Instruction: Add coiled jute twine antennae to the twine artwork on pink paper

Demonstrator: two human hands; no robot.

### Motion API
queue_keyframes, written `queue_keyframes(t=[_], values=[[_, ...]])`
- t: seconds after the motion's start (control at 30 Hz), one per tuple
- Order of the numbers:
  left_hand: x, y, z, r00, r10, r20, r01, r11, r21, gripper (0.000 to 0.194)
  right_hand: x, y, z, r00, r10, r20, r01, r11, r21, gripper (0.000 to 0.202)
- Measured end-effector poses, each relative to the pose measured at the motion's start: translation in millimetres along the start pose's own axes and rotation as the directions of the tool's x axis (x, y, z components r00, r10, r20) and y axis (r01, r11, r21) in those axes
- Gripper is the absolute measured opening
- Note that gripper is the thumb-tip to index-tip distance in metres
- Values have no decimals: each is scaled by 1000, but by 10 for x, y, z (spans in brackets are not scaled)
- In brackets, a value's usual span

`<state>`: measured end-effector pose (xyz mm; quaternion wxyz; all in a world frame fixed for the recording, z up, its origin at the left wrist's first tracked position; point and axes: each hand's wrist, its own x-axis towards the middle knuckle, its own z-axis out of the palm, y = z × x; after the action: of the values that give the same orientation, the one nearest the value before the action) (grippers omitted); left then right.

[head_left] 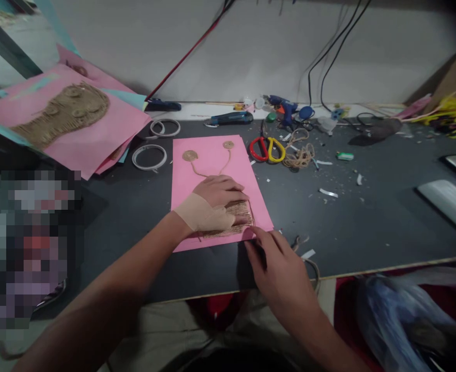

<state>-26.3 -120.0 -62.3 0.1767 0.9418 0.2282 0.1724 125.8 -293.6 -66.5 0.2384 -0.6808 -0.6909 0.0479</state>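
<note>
A pink paper sheet [208, 147] lies on the dark table, with jute twine laid on it. Near its top are two twine coils [190, 155], each with a curved twine line running down from it. My left hand [216, 204], with a tan wrap around its palm and wrist, rests flat with fingers outstretched over a block of twine rows [239, 209], hiding part of it. At the block's lower right corner, my right hand [280, 256] has thumb and forefinger pinched on the jute twine by the paper's edge. A loop of twine [317, 271] shows beyond that hand.
Red-and-yellow-handled scissors [267, 150] and a twine bundle [300, 156] lie right of the paper. Behind are a utility knife [230, 119] and blue glue gun [286, 108]. Rings [149, 157] and pink sheets with twine work [123, 119] are left. Paper scraps [328, 193] lie right.
</note>
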Motion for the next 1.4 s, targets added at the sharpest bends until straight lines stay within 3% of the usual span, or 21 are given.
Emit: queue_keyframes(t=[0.37,0.73,0.97,1.4], values=[[-6,-35,30,1000,-8,-4,8,1000,0,48,15,26,59,984,-111,-142,111,994,-4,24],[1,-14,20,1000,0,-4,0,1000,1,43,-23,63,100,980,-167,-112,173,984,49,22],[7,-1,-5,1000,-10,2,10,1000,-3,44,-32,47,99,973,-91,-213,110,991,75,18],[-3,-13,8,1000,-4,4,4,1000,3,45,-16,5,214,967,-45,-250,70,993,91,17]])
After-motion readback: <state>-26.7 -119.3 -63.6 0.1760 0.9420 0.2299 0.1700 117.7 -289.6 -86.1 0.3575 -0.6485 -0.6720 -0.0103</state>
